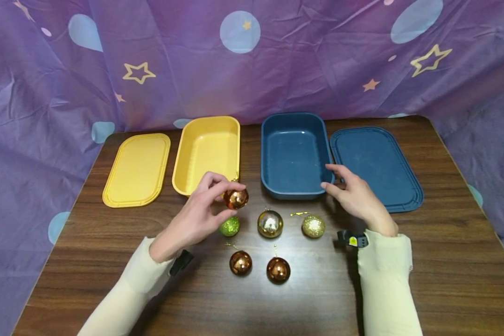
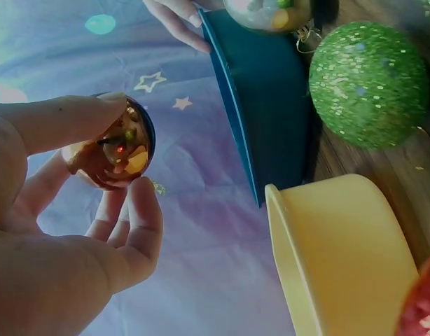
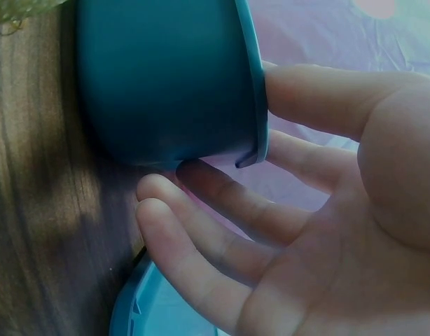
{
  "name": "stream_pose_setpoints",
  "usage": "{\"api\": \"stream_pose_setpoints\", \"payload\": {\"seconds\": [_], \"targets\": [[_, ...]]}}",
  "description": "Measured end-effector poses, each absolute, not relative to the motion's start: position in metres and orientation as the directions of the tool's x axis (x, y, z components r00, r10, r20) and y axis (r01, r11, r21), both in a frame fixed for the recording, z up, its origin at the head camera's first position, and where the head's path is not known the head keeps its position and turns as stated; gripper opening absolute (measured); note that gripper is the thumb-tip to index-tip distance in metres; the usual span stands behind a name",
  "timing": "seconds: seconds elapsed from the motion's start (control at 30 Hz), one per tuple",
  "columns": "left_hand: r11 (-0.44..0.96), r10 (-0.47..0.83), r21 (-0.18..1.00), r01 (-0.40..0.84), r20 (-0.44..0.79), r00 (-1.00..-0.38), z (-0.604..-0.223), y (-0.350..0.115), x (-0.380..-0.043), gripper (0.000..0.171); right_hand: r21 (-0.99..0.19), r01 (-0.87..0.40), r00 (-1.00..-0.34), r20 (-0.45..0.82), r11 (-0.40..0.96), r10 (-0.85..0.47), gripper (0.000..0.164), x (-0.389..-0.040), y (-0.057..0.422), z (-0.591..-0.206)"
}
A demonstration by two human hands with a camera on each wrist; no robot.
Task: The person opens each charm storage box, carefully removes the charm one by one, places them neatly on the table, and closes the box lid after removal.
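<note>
My left hand holds a shiny bronze Christmas ball between thumb and fingers, above the table at the near right corner of the yellow container. A green glitter ball lies below that hand, partly covered by it. The right hand rests at the near right corner of the blue container, thumb and index finger at the rim; in the right wrist view its other fingers extend loosely by the outer wall. Both containers stand uncovered.
A shiny gold ball, a gold glitter ball and two bronze balls lie on the wooden table. A red glitter ball shows at the left wrist view's edge. The yellow lid and blue lid flank the containers.
</note>
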State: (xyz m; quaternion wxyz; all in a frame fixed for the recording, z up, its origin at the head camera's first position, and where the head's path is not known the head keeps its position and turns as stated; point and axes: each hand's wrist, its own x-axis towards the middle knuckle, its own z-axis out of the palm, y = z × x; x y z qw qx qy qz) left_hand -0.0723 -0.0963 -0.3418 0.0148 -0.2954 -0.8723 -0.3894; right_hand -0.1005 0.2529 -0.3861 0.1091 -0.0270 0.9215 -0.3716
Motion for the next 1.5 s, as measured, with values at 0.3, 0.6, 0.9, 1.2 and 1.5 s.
{"api": "stream_pose_setpoints", "payload": {"seconds": [0.3, 0.6, 0.9, 1.2, 1.5], "targets": [[0.545, 0.474, 0.656, 0.522, 0.273, -0.837, -0.348, -0.114, -0.057, 0.051, -0.693, 0.032, -0.975, -0.181, 0.72, -0.131, 0.06, -0.1, 0.252, -0.386], [0.575, 0.454, 0.645, 0.503, 0.26, -0.852, -0.354, -0.126, -0.042, 0.049, -0.686, 0.04, -0.974, -0.189, 0.726, -0.126, 0.06, -0.1, 0.253, -0.385], [0.57, 0.452, 0.668, 0.479, 0.232, -0.861, -0.362, -0.136, -0.029, 0.052, -0.68, 0.048, -0.973, -0.197, 0.731, -0.119, 0.061, -0.101, 0.252, -0.386], [0.585, 0.457, 0.669, 0.458, 0.195, -0.868, -0.363, -0.149, -0.021, 0.055, -0.68, 0.05, -0.973, -0.199, 0.732, -0.118, 0.062, -0.101, 0.252, -0.386], [0.578, 0.563, 0.652, 0.492, 0.118, -0.818, -0.365, -0.161, -0.015, 0.052, -0.675, 0.054, -0.971, -0.208, 0.736, -0.12, 0.062, -0.101, 0.252, -0.386]]}}
